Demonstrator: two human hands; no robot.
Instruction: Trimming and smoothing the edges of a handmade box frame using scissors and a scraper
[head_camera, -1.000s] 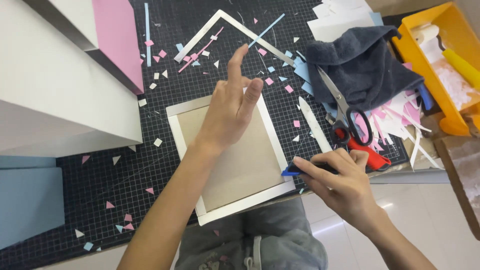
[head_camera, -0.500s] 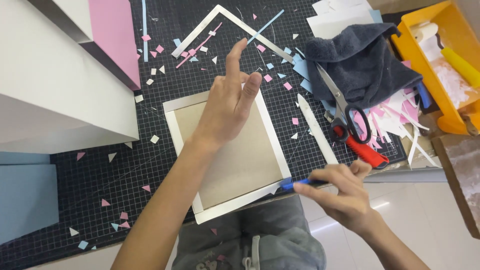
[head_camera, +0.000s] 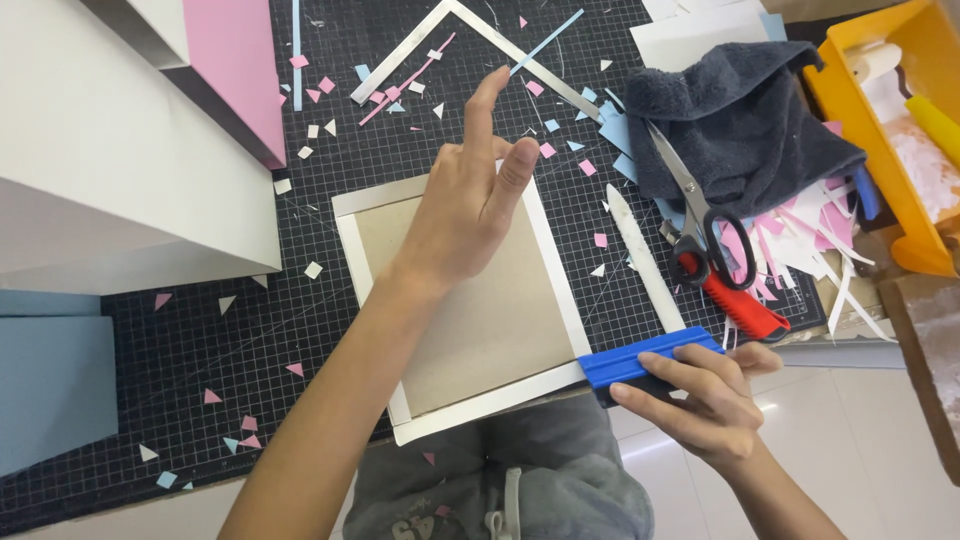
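Note:
A brown cardboard panel with white paper borders (head_camera: 490, 330) lies on the black gridded cutting mat (head_camera: 200, 340). My left hand (head_camera: 465, 215) rests on the panel's upper part, fingers raised and spread. My right hand (head_camera: 705, 400) grips a flat blue scraper tool (head_camera: 645, 358) held against the panel's lower right corner, at the mat's front edge.
Scissors with black and red handles (head_camera: 705, 235) and a white bone folder (head_camera: 645, 260) lie right of the panel. A dark grey towel (head_camera: 735, 125), an orange tray (head_camera: 890, 110), white boxes (head_camera: 110, 170), a pink sheet (head_camera: 235, 60) and several paper scraps surround it.
My right hand has shifted right and turned the blue scraper so its long edge shows at the panel's lower right corner. My left hand stays pressed on the panel.

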